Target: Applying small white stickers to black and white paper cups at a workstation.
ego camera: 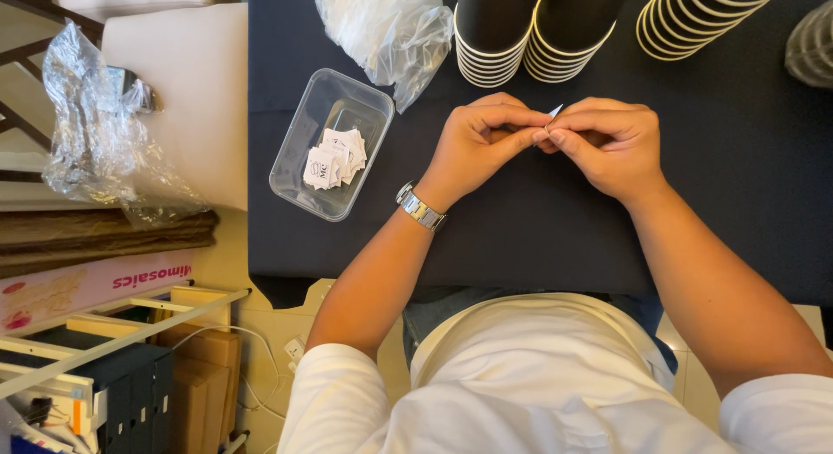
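Both hands pinch white slip (fingertip grip)

You face a table under a dark navy cloth. To your left stands a cream upholstered chair; below it lie pale floor tiles, brown cardboard boxes and a white wire rack, evenly lit.

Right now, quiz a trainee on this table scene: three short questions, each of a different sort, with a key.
1. True or false: the clear plastic tray holding the small white stickers lies on the left hand's side.
2. What do both hands pinch, the right hand included? A) small white slip B) cup C) bag
3. What is on the left wrist?

Key: 1 true; 2 A; 3 a metal wristwatch.
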